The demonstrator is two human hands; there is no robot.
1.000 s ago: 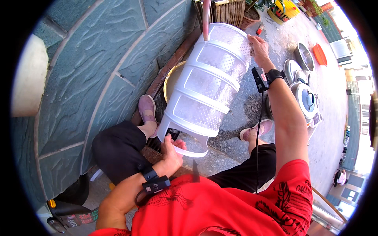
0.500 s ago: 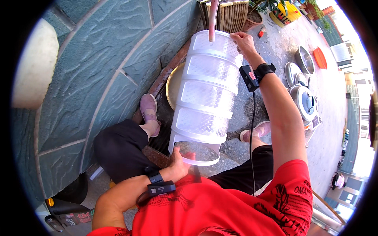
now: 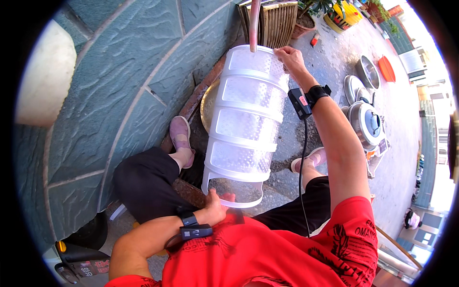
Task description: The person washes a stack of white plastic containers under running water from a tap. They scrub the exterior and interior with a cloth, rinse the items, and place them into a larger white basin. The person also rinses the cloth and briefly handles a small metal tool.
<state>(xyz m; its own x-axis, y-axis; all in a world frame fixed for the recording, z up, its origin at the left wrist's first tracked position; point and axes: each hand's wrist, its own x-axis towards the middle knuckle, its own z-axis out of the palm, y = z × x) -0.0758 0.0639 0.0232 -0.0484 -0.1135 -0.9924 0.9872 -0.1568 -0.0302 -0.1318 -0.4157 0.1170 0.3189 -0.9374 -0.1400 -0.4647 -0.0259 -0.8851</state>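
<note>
You hold a tiered white rack point(image 3: 245, 123), seemingly assembled but not set down, right hand point(image 3: 290, 59) pinching, left hand point(image 3: 215, 207) clasping opposite ends.

Outdoor concrete yard point(image 3: 397, 138), apparently domestic. Evidence: stone-faced wall point(image 3: 119, 62) left of the right hand's fingers point(image 3: 283, 51); potted plant point(image 3: 304, 27) beyond them; metal basin point(image 3: 367, 72), lidded pot point(image 3: 364, 126) and buildings point(image 3: 439, 115) to their right.
</note>
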